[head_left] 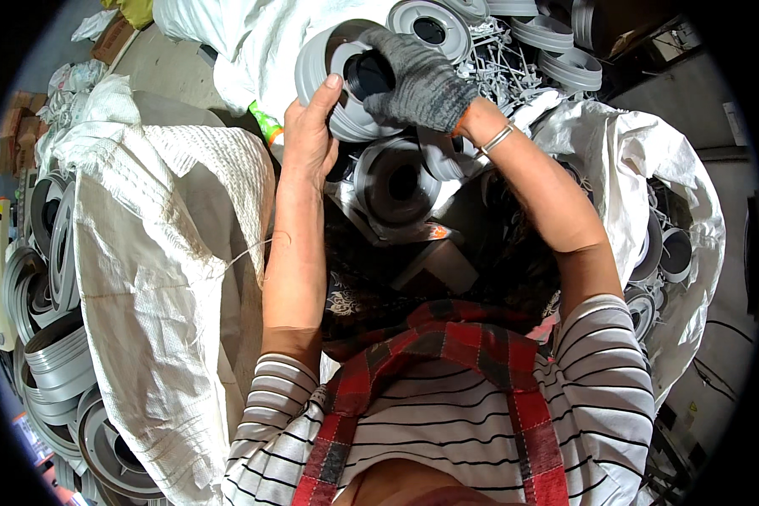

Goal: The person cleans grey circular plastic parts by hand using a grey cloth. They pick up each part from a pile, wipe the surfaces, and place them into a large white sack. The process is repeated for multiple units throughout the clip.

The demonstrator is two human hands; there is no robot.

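A grey round plastic ring part (314, 72) is held up in front of me, tilted, with a dark round centre (369, 76). My bare left hand (312, 126) grips its near-left rim, thumb on top. On the right side, my right hand (422, 80), in a grey knitted glove, has its fingers curled over the part beside the dark centre; some fingertips are hidden. Just below, a grey round part (379, 202) with a dark hole sits between my knees. A curved grey piece (438, 156) lies under my right wrist.
White woven sacks stand at my left (152, 278) and right (649, 148). Many grey rings (59, 363) are piled at far left. Beyond my hands lie a flanged grey ring (434, 32), a heap of thin grey plastic scraps (502, 63) and stacked rings (569, 69).
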